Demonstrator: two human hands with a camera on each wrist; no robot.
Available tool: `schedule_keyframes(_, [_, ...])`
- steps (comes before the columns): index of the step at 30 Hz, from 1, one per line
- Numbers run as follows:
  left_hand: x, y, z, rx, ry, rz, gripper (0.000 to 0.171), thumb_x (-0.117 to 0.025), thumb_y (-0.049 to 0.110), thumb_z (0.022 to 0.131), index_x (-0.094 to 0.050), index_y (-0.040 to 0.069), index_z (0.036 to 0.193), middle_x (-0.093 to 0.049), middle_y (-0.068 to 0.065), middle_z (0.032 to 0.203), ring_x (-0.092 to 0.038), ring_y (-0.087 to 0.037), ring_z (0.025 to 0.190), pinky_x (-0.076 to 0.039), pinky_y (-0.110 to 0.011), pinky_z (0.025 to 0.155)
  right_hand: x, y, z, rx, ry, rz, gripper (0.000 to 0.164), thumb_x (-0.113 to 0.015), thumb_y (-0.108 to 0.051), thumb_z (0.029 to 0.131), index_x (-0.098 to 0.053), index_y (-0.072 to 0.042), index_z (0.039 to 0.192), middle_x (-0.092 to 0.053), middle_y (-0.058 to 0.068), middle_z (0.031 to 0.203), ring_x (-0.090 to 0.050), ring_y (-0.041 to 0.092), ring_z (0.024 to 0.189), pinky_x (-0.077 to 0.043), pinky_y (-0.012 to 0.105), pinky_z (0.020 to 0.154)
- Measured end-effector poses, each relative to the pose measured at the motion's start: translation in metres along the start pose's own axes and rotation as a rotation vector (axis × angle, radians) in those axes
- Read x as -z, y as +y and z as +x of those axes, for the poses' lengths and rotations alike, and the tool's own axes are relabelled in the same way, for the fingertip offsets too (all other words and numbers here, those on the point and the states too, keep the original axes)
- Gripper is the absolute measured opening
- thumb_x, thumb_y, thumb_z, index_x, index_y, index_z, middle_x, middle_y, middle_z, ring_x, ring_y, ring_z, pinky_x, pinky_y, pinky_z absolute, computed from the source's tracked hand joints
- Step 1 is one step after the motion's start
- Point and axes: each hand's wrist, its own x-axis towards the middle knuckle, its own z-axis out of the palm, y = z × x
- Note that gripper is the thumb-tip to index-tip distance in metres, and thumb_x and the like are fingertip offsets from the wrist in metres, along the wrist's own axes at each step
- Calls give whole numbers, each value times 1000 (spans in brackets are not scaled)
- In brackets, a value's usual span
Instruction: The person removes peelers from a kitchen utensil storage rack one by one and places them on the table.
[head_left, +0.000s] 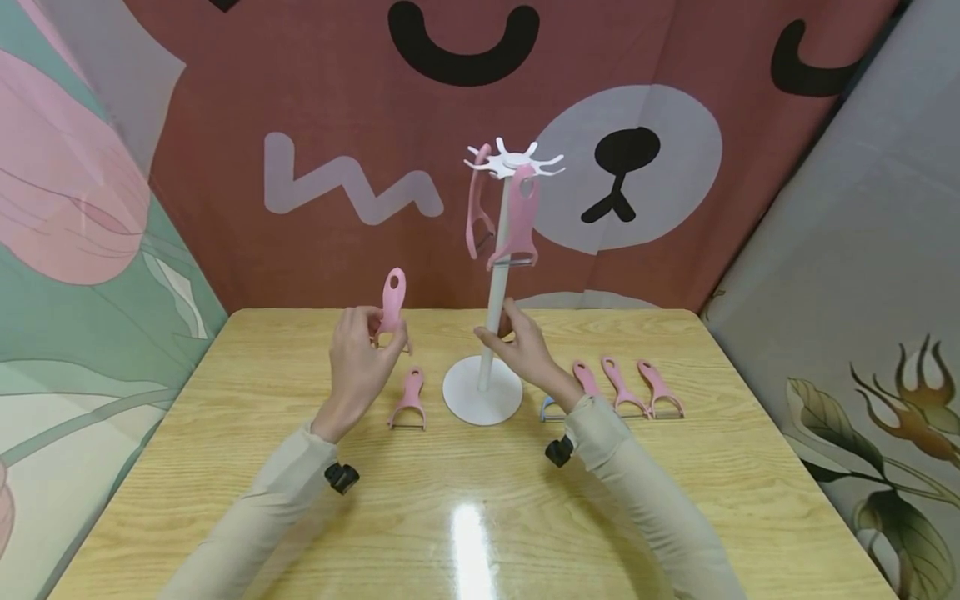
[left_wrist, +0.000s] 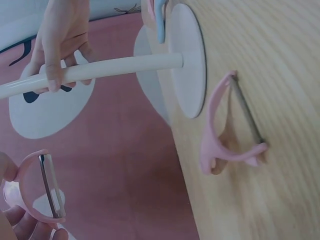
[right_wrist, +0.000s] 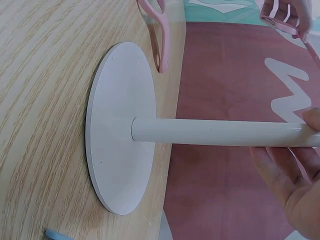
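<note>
My left hand [head_left: 358, 354] pinches a pink peeler [head_left: 393, 300] by its head, its holed handle pointing up, above the table left of the stand. In the left wrist view, that peeler's metal blade [left_wrist: 49, 186] shows between thumb and fingers. My right hand [head_left: 522, 340] grips the white pole [right_wrist: 210, 132] of a stand whose round base [head_left: 463, 400] rests on the table. Two pink peelers hang from the white hooked top [head_left: 516, 161]: one on the left [head_left: 476, 204], the other at the front [head_left: 522, 208].
Another pink peeler [head_left: 412, 396] lies on the wooden table [head_left: 405, 517] left of the base. To the right lie a peeler with a blue head [head_left: 552, 408] and two pink peelers [head_left: 621, 385], partly beside my right sleeve. A patterned cloth [head_left: 337, 267] hangs behind the table.
</note>
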Motion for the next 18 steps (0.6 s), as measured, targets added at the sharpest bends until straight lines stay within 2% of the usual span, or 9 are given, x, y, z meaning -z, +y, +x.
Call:
schedule_keyframes(9, [2,-8,-7,35,-15,11,28,-73,18,87,-60,-3,99,-53,-13,85,-48,-26,73,-37,-38,68,1,10,0,-15,-14,-11,24,-72,-12,92,-52,-5,105,-57,7,76,-64,22,72,-53,39,64])
schedule_keyframes(18, [6,-14,-11,84,-89,61,29,-74,20,86,-59,-3,95,-52,-13,83,-47,-28,73,-37,-40,66,2,7,-1,-25,-20,-27,24,-71,-12,93,-51,-5,105,-57,5,77,-63,19,73,-53,35,64])
